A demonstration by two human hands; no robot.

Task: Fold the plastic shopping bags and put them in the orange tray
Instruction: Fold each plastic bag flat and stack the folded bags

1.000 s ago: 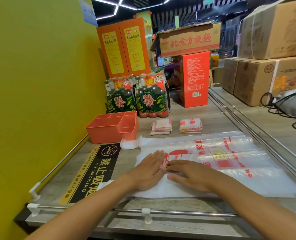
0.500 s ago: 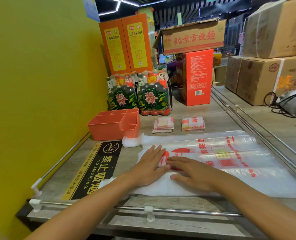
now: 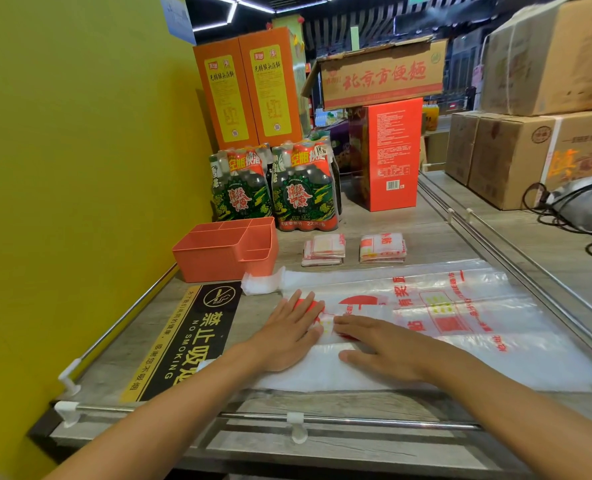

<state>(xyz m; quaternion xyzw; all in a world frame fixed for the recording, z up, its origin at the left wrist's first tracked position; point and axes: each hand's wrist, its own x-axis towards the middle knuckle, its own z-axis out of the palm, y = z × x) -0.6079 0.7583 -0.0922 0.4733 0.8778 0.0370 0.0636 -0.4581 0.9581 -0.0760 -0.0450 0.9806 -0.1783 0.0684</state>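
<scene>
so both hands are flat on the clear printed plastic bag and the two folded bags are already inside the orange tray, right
Not quite. In the head view the two folded plastic bags lie on the wooden counter right of the orange plastic tray, not inside it. The left hand and right hand do press flat on the clear printed plastic bag.

My fingers are pressing a thin, glossy, translucent plastic shopping bag with red print (image 3: 426, 306), which is lying smooth across the matt grey wood-grain shelf (image 3: 408, 230). At the shelf's left edge a matt orange plastic divided tray (image 3: 218, 258) is sitting; along its front edge a shiny metal rail (image 3: 356, 421) is gleaming.
</scene>
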